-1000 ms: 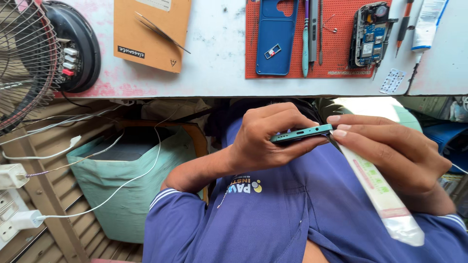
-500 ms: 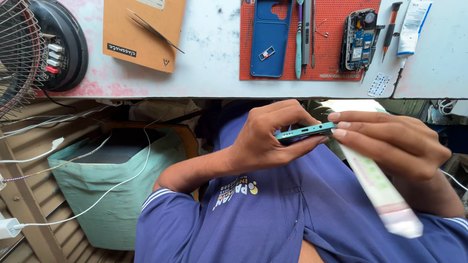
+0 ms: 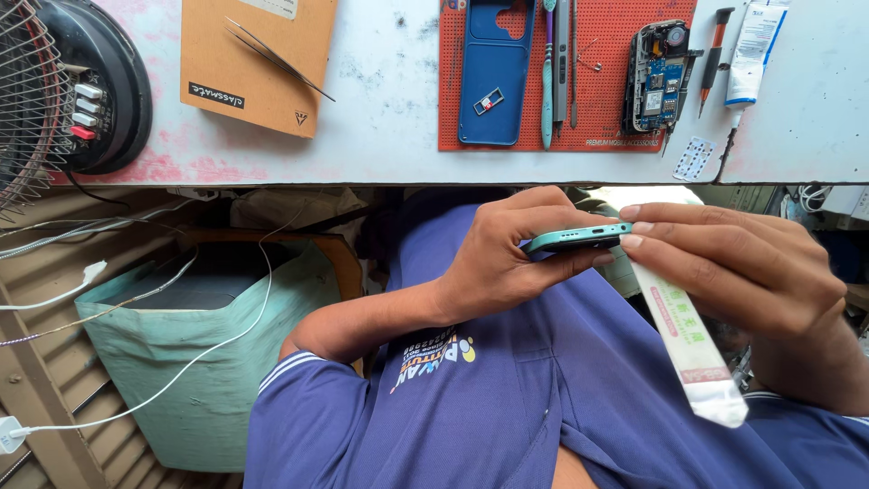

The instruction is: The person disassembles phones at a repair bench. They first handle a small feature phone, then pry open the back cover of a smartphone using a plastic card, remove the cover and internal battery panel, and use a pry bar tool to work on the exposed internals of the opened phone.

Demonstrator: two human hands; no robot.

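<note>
My left hand [image 3: 502, 263] grips a slim teal phone [image 3: 575, 238] edge-on, above my lap and my blue shirt. My right hand [image 3: 747, 272] holds a white tube [image 3: 688, 353] with a pink and green label. The tube's tail hangs down towards my chest. The fingertips of my right hand rest against the phone's right end, and the tube's tip is hidden there. Both hands hover just below the table edge [image 3: 380, 172].
On the table lies a red work mat [image 3: 602, 109] carrying a blue phone back cover [image 3: 493, 81], a toothbrush [image 3: 547, 72] and an opened phone [image 3: 654, 77]. A second tube [image 3: 747, 50], a brown notebook [image 3: 244, 81] with tweezers [image 3: 272, 50] and a fan [image 3: 54, 91] stand around it. A teal-lined bin [image 3: 181, 362] and white cables sit at the lower left.
Both hands keep the same grip on the phone and the tube. Only the view has shifted slightly, so the fan and the cables sit further left.
</note>
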